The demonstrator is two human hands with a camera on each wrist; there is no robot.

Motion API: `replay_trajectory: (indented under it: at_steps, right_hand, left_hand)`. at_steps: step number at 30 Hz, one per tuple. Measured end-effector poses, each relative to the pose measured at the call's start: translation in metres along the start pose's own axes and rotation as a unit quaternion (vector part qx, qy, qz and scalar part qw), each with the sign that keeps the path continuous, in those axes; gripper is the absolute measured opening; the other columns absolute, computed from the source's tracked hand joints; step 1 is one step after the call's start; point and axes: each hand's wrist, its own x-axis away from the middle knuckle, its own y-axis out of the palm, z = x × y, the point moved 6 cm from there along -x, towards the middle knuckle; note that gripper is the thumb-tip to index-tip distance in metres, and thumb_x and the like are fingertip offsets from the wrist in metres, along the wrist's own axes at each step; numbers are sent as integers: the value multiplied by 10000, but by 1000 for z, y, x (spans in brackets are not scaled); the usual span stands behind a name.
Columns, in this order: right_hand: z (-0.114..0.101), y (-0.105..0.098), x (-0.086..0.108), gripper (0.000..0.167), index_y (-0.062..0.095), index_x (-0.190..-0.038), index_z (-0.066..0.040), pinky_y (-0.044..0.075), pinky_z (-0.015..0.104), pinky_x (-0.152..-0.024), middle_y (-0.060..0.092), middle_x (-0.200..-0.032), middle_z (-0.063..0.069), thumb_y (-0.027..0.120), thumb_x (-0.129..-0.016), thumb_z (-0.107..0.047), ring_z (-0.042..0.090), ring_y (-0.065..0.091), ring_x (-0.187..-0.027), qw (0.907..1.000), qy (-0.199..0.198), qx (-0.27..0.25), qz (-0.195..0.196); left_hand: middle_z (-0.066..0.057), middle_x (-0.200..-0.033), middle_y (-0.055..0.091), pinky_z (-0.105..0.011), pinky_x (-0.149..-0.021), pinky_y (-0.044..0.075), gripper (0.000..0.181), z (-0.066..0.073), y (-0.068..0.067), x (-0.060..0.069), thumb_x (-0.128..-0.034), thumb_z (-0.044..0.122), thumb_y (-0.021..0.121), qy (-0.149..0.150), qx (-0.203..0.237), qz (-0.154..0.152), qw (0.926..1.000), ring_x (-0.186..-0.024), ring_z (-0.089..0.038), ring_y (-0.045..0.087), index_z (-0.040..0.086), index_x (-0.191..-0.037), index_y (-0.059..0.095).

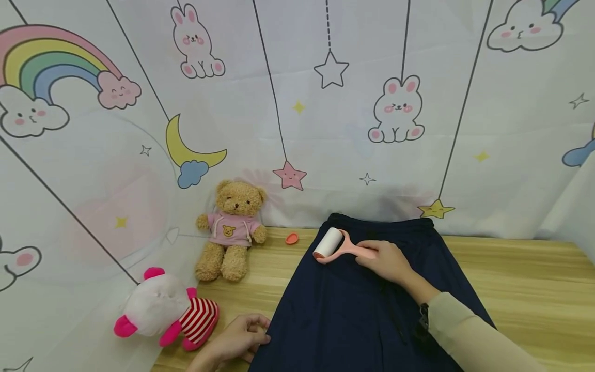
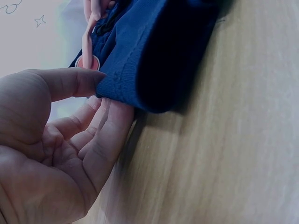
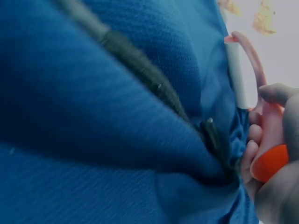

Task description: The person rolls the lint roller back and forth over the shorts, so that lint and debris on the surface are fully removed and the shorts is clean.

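A pair of navy pants (image 1: 325, 310) lies flat, its gathered waistband toward the back wall. My right hand (image 1: 388, 261) grips the handle of a pink lint roller (image 1: 350, 249); the white roll lies on the upper left of the pants, below the waistband. An orange handle end (image 3: 271, 163) shows under the palm in the right wrist view, near a dark drawstring (image 3: 154, 81). At the left side of the pants, my left hand (image 1: 239, 336) pinches a ribbed edge (image 2: 119, 88) of the fabric between thumb and fingers, seen closely in the left wrist view.
A brown teddy bear (image 1: 232, 230) in a pink hoodie sits against the wall. Beside it lies a small orange cap (image 1: 292, 238). A white and pink plush toy (image 1: 162, 307) lies at the left. Wood-grain table (image 1: 525, 289) extends rightward; a printed curtain (image 1: 325, 129) hangs behind.
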Motion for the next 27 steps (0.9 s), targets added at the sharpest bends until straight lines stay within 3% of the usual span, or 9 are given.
replay_trajectory:
  at_steps: [8, 18, 23, 27]
  right_hand:
    - [-10, 9, -10, 382, 750, -1276, -161, 428, 353, -604, 703, -864, -38, 767, -925, -312, 167, 540, -611, 9999, 23, 106, -122]
    - [-14, 18, -18, 383, 753, -1270, -165, 466, 365, -664, 750, -1038, 9, 785, -922, -321, 147, 591, -697, 9999, 55, -5, -133]
    - [-15, 12, -16, 398, 749, -1276, -174, 486, 368, -705, 747, -1105, 14, 787, -921, -349, 137, 617, -758, 9998, 21, -132, -143]
    - [-16, -5, -12, 391, 751, -1272, -187, 489, 375, -704, 746, -1083, 8, 790, -918, -348, 162, 618, -762, 9998, -21, -192, -110]
  left_hand:
    - [-61, -851, 694, -292, -546, 550, 228, -2, 0, 0, -932, 69, 692, 12, 4, 21, 10000, -688, -168, 681, 11, -1150, 661]
    - [-53, -842, 689, -282, -540, 543, 225, -2, -1, -1, -939, 63, 688, 23, -94, 55, 9999, -677, -162, 672, 4, -1155, 659]
    - [-53, -843, 690, -282, -539, 542, 223, -1, 0, 0, -938, 59, 687, 44, -112, 34, 9999, -678, -163, 675, 3, -1152, 659]
    - [-52, -838, 688, -286, -539, 542, 223, 0, -1, 0, -937, 60, 685, 73, -118, 20, 9999, -676, -166, 672, 2, -1151, 658]
